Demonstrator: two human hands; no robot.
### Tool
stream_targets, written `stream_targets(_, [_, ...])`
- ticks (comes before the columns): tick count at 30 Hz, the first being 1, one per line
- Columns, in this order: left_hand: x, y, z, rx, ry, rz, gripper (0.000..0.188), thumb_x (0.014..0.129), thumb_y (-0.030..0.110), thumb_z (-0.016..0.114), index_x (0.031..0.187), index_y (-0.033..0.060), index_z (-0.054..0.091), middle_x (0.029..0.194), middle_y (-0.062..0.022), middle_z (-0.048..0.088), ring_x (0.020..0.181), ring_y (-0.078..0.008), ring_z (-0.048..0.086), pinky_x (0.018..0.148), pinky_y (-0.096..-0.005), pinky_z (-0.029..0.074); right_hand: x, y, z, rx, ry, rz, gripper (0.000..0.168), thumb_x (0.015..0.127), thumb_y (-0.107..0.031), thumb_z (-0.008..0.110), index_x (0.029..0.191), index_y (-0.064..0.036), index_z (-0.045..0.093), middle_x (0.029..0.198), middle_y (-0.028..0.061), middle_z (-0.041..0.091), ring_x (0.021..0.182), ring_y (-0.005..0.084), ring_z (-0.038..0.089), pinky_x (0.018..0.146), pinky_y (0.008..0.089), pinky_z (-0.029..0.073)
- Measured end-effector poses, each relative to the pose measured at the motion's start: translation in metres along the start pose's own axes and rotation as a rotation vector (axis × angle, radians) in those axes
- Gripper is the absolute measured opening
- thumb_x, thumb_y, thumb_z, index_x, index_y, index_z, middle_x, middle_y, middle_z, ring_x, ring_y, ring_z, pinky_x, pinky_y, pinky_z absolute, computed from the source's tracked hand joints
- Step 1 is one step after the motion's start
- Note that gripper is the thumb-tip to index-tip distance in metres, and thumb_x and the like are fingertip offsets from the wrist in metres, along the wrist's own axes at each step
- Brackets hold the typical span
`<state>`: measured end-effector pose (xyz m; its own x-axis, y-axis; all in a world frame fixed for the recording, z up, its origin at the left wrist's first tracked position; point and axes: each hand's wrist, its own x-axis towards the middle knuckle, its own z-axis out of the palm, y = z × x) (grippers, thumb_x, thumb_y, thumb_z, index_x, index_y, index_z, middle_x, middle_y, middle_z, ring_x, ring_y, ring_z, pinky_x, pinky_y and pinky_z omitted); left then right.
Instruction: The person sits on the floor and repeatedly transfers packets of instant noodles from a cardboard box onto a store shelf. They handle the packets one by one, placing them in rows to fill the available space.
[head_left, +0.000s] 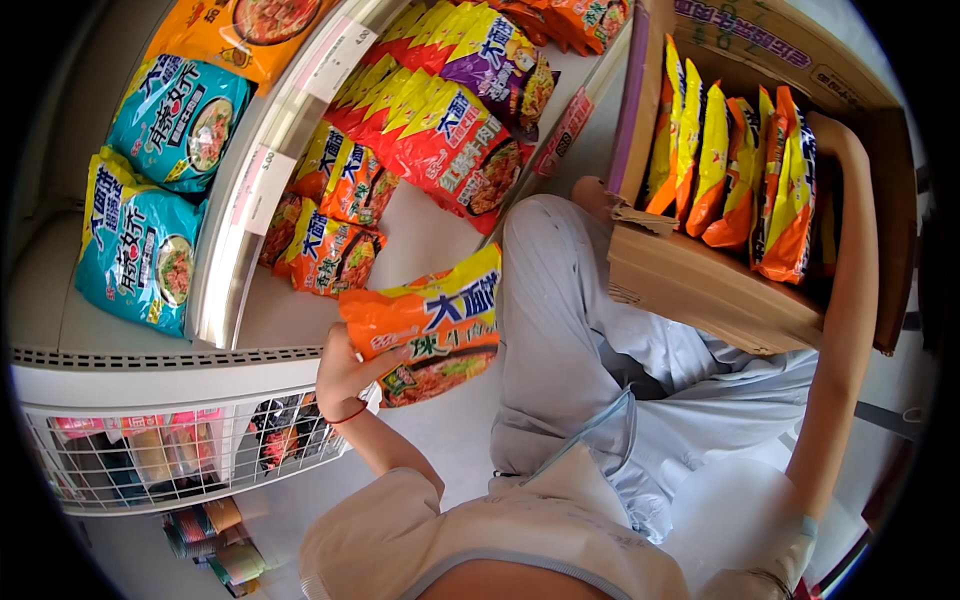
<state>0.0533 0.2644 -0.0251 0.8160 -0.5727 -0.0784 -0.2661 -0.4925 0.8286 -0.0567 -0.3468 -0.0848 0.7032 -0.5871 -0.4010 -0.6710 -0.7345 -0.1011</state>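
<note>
An orange and yellow instant noodle packet (427, 326) is in my left hand (349, 367), held near the shelf's edge beside my knee. My right arm reaches into an open cardboard box (712, 289) at the right. There my right hand (829, 139) is partly seen at the far end of a row of upright orange and yellow noodle packets (709, 165); its fingers are hidden behind them. On the lower shelf, several orange packets (337, 251) lie beside a row of red packets (457, 150), with a purple packet (502, 67) beyond.
Teal noodle packets (139, 247) and an orange one (247, 34) stand on the upper shelf at the left, behind a rail with price tags (259, 187). A white wire basket (187, 457) with goods is at the lower left. Stacked containers (214, 540) are below it. My crossed legs lie between shelf and box.
</note>
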Motion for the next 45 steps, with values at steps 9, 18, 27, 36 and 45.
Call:
stream_targets(9, [0.026, 0.085, 0.106, -0.872, 0.235, 0.239, 0.069, 0.062, -0.001, 0.07, 0.123, -0.0039, 0.039, 0.115, -0.0143, 0.053, 0.099, -0.023, 0.054, 0.087, -0.0362, 0.043, -0.014, -0.019, -0.006, 0.099, -0.056, 0.064, 0.045, 0.073, -0.031, 0.06, 0.101, 0.004, 0.062, 0.104, 0.0215, 0.06, 0.096, 0.0333, 0.059, 0.078, 0.0388, 0.046])
stream_targets(18, [0.055, 0.182, 0.222, -0.983, 0.268, 0.474, 0.036, 0.086, 0.003, 0.054, 0.119, -0.0024, 0.041, 0.114, -0.0088, 0.052, 0.098, -0.0131, 0.051, 0.086, -0.0285, 0.04, -0.058, -0.011, -0.022, 0.189, -0.083, 0.193, 0.04, 0.075, -0.031, 0.061, 0.102, -0.001, 0.063, 0.103, 0.0155, 0.063, 0.092, 0.0279, 0.061, 0.076, 0.037, 0.047])
stream_targets(27, [0.073, 0.173, 0.245, -0.796, 0.158, 0.436, 0.03, 0.091, 0.009, 0.05, 0.116, -0.0063, 0.043, 0.111, -0.0083, 0.053, 0.095, -0.0104, 0.051, 0.081, -0.0243, 0.042, -0.053, -0.011, -0.023, 0.128, -0.073, 0.183, 0.043, 0.075, -0.034, 0.06, 0.104, -0.002, 0.063, 0.106, 0.0145, 0.062, 0.096, 0.0282, 0.06, 0.078, 0.0374, 0.048])
stream_targets(36, [0.061, 0.18, 0.242, -0.719, -0.069, 0.495, 0.035, 0.084, 0.003, 0.057, 0.114, -0.0058, 0.041, 0.112, -0.0121, 0.049, 0.101, -0.0172, 0.052, 0.09, -0.0322, 0.04, -0.069, 0.011, -0.027, 0.076, -0.004, 0.203, 0.048, 0.075, -0.036, 0.06, 0.105, 0.001, 0.061, 0.108, 0.0183, 0.06, 0.098, 0.0305, 0.059, 0.08, 0.0379, 0.046])
stream_targets(45, [0.048, 0.134, 0.134, -0.148, -0.267, 0.375, 0.03, 0.082, -0.002, 0.055, 0.111, -0.0052, 0.055, 0.109, -0.0157, 0.059, 0.08, -0.0169, 0.064, 0.066, -0.024, 0.051, -0.048, 0.014, -0.021, 0.01, 0.029, 0.092, 0.044, 0.075, -0.027, 0.059, 0.1, 0.009, 0.059, 0.104, 0.0288, 0.057, 0.101, 0.0366, 0.056, 0.082, 0.0398, 0.044])
